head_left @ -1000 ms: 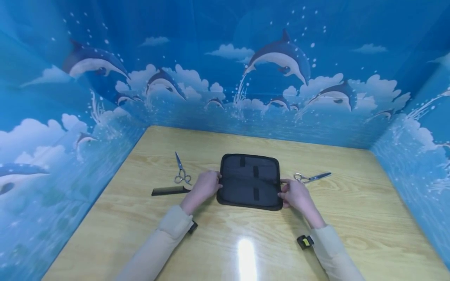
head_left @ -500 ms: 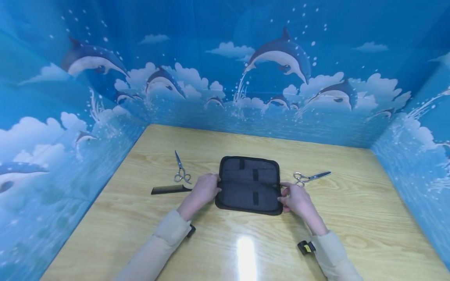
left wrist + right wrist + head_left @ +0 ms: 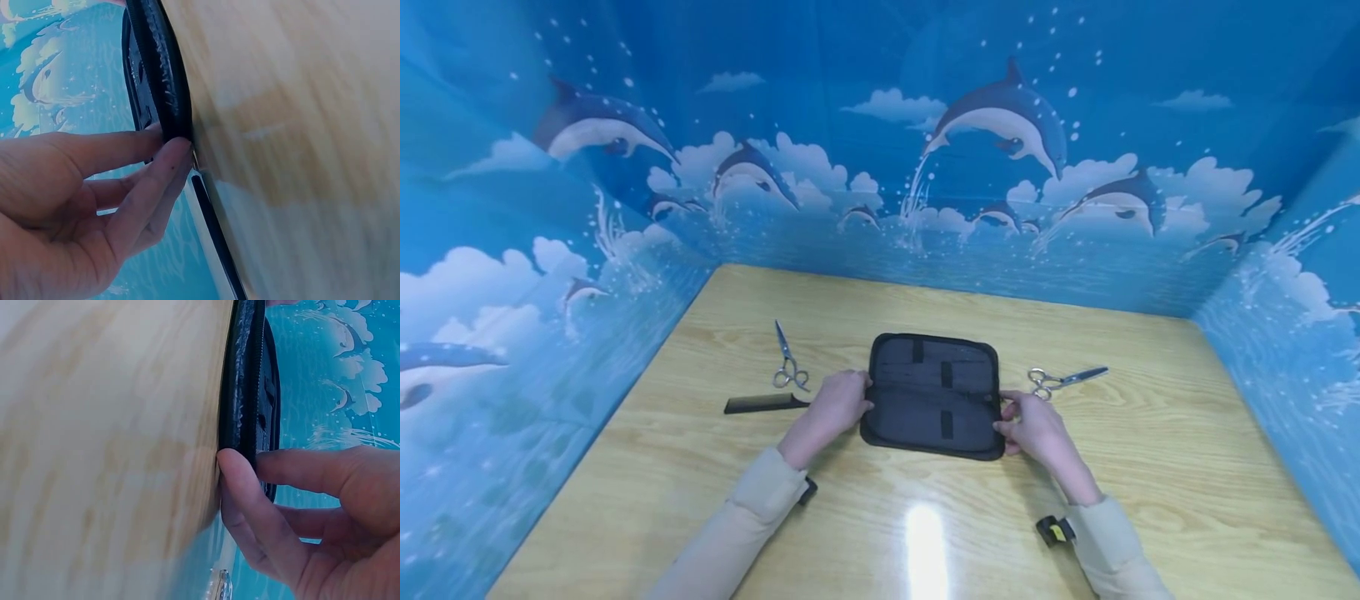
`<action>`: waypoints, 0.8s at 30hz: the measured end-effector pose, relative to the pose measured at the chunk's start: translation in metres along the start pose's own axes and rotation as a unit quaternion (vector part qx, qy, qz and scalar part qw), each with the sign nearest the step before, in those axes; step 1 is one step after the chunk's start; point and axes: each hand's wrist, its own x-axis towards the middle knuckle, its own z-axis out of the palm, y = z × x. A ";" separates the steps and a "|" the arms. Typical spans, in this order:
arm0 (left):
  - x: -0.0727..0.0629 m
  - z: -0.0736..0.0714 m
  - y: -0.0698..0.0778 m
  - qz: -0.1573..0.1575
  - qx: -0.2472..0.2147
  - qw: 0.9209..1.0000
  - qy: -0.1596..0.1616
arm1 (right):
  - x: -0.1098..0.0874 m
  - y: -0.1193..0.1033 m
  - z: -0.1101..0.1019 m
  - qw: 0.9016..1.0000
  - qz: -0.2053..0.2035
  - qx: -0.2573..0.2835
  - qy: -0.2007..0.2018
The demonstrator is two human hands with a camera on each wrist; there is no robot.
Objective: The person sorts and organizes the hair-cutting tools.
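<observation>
Inside a dolphin-print backdrop, the wood-grain table carries a black zip case, unfolded at the centre with its inner side up. Compared with a second ago, the case sits slightly nearer the person, and over the last half second it has barely moved; I take that as a small shift in position, with the layout otherwise unaltered. The left hand pinches the case's left edge and the right hand pinches its right edge — both are narrow, closed on the rim. To the left lies a black comb, its tail end just beside the left wrist, with left scissors farther back; right scissors lie beyond the right hand, and more of their rings shows now than a second ago. The head view alone shows the elastic loops face-on, plainly holding nothing. The wrist views give what it cannot: digits set on either side of the rim, some low against the table, and in the right one a line of zip teeth along the edge — though whether the rim is lifted at all, I cannot tell.
</observation>
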 end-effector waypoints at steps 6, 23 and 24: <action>0.001 -0.014 -0.013 -0.006 -0.058 0.998 -0.016 | 0.001 0.001 -0.002 1.000 -0.006 -0.023 -0.006; -0.031 -0.067 -0.112 0.010 -0.039 0.999 -0.007 | 0.001 0.003 -0.003 0.990 -0.077 -0.110 0.049; -0.033 -0.067 -0.114 0.004 -0.031 0.999 -0.016 | 0.002 0.003 -0.003 0.990 -0.075 -0.111 0.046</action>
